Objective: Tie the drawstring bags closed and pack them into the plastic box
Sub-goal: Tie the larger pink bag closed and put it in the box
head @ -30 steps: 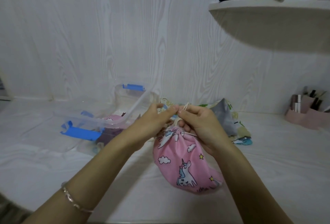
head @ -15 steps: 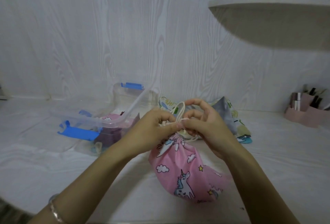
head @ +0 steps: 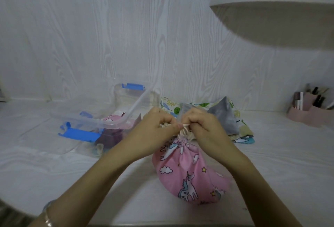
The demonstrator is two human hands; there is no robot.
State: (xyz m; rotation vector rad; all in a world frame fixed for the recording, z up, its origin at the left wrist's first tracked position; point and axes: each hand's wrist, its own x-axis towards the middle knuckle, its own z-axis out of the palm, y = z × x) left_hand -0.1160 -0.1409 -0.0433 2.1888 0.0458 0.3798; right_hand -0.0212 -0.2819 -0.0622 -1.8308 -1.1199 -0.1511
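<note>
A pink unicorn-print drawstring bag point(head: 188, 172) lies on the white surface in front of me, its neck gathered tight. My left hand point(head: 155, 132) and my right hand point(head: 204, 129) meet just above the neck, each pinching the cream drawstring point(head: 183, 130) with curled fingers. To the left stands the clear plastic box point(head: 108, 118) with blue latches, holding a pink bag point(head: 112, 119) and a purple bag point(head: 110, 136). Behind my hands lies a pile of other bags, a grey one point(head: 224, 116) and a leaf-print one point(head: 171, 106).
A clear lid point(head: 75, 113) with a blue clip leans on the box's left side. A pink organiser point(head: 309, 109) with cosmetics stands at the far right. A white shelf point(head: 271, 17) juts out overhead on the right. The wood-grain wall closes the back.
The raised loop of cord between my fingers is gone; both hands have closed into fists and drawn down tight against the bag's neck.
</note>
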